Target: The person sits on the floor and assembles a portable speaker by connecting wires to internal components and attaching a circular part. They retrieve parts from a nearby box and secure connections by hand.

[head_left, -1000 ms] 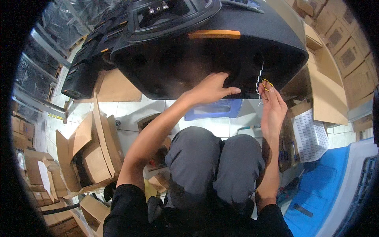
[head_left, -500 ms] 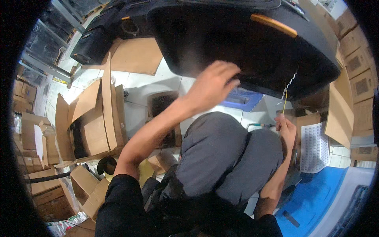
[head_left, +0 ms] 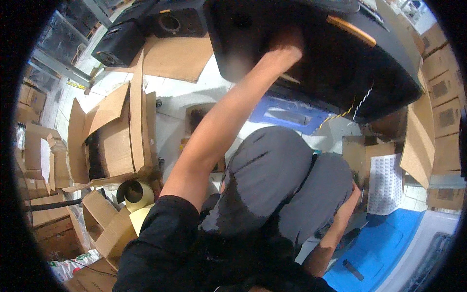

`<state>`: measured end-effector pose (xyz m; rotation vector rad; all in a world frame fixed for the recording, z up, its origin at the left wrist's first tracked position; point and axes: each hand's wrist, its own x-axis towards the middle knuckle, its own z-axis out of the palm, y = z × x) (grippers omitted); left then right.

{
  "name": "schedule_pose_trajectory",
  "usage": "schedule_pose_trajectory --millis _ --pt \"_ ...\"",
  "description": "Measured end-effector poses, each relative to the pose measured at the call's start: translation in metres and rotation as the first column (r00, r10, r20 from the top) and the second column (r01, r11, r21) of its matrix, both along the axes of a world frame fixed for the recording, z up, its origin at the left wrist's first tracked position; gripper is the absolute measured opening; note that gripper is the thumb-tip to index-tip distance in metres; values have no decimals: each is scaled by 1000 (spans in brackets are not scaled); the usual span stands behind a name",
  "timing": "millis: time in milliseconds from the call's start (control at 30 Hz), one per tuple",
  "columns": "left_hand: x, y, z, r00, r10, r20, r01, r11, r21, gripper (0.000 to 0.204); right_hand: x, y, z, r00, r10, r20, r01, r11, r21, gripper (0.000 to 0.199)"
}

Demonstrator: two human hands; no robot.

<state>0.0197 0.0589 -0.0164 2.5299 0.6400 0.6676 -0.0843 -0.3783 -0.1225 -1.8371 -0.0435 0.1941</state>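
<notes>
My left hand is up against the underside of the big black speaker cabinet, pressed to its near-left part; it is blurred, so I cannot tell whether my fingers are clenched on an edge or lying flat. My right hand is out of sight: the forearm runs down beside my right knee and the hand is hidden behind my leg.

The cabinet fills the far middle and far right of the scene, above my knees. Its long axis runs from far left to near right, with the orange strip along its upper edge following that line. Its rounded lower edge dips toward the right, where a twisted wire pair hangs off it.

Room is tight. Left of me an opened cardboard box stands with its flaps up, and a tape roll lies just near of it. On the right, stacked cartons close that side. A blue stool sits on the white floor under the cabinet, beyond my knees. Two smaller black speakers lie at the far left, well apart from my hand
</notes>
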Motion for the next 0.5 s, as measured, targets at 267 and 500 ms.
schedule_pose_trajectory --millis 267,500 --pt "45 23 -54 991 26 134 -5 987 -158 45 -2 50 89 966 -13 257 41 994 -105 33" --pt "84 26 -99 883 36 468 3 997 -81 50 54 174 166 806 382 453 -296 922 -251 40"
